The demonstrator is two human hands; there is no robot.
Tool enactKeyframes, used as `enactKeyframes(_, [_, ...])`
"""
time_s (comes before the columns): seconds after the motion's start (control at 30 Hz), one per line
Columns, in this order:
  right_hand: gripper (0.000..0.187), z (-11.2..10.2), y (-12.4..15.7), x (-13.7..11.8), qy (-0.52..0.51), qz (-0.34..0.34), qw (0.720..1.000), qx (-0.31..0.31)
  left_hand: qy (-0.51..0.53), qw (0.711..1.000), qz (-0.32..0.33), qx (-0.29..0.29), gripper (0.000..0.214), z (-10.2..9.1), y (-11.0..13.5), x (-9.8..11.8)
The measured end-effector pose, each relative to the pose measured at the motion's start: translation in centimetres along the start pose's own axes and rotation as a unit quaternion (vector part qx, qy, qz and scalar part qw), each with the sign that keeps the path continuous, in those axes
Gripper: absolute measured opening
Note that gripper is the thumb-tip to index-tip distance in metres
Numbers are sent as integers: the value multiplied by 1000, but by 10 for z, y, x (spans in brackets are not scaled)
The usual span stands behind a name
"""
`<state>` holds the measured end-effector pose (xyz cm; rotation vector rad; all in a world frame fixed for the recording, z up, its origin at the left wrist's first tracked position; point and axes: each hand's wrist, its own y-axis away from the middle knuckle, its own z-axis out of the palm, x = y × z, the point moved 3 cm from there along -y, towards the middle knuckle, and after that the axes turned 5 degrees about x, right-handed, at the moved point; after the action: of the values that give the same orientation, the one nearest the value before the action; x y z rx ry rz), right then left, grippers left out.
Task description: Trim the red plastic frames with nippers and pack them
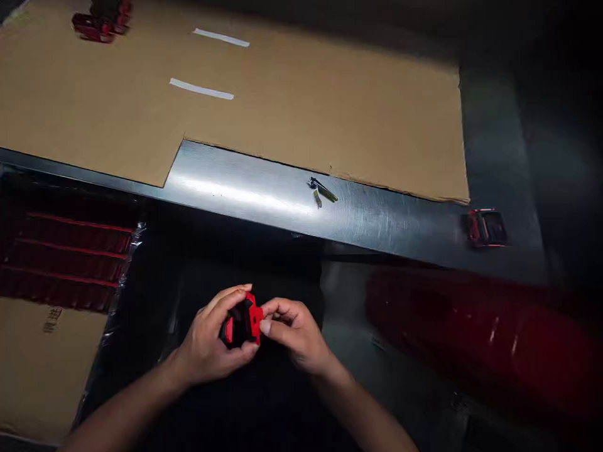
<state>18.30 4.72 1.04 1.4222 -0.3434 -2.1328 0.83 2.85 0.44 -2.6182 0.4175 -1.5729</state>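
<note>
Cardboard sheet (320, 107) on a steel bench (245, 191), 2 white tape strips (201, 88), dark metal bits (323, 191), red-black buckle (486, 228), blurred red bundle (480, 339)

two bare forearms, the left forearm (123, 415) and the right forearm (372, 419), enter from the bottom edge of the view and narrow at the wrists into a left hand (205, 344) and a right hand (298, 334). both are ungloved, with skin showing along the arms and over the fingers (281, 307). a short, trimmed fingernail (266, 326) shows on the right hand.
</note>
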Motion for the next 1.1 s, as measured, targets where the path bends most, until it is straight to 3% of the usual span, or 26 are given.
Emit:
enactKeyframes(0.17, [19,1,-1,9,-53,57,997,-25,11,999,25,-33,79,-6,-2,2])
enactKeyframes(0.37, [23,2,-1,6,-36,41,998,-18,-10,997,81,-14,80,-6,-5,6])
enactKeyframes(0.43, [23,2,2,1,7,18,1000,-5,-33,995,97,-5,81,-5,-5,6])
enactKeyframes(0.57, [41,4,9,-6,146,-63,987,35,-58,986,153,35,92,-4,-6,6])
enactKeyframes(0.73, [34,6,12,-7,207,-136,968,35,-93,970,212,74,104,-2,-7,7])
enactKeyframes(0.87, [35,1,9,-5,135,-137,981,17,-98,961,243,90,110,-3,-7,9])
enactKeyframes(0.97, [33,-3,6,0,19,-62,997,-44,-75,960,257,82,112,-5,-7,12])
enactKeyframes(1.1, [31,-3,2,6,-85,27,992,-86,-8,972,222,71,106,-7,-13,19])
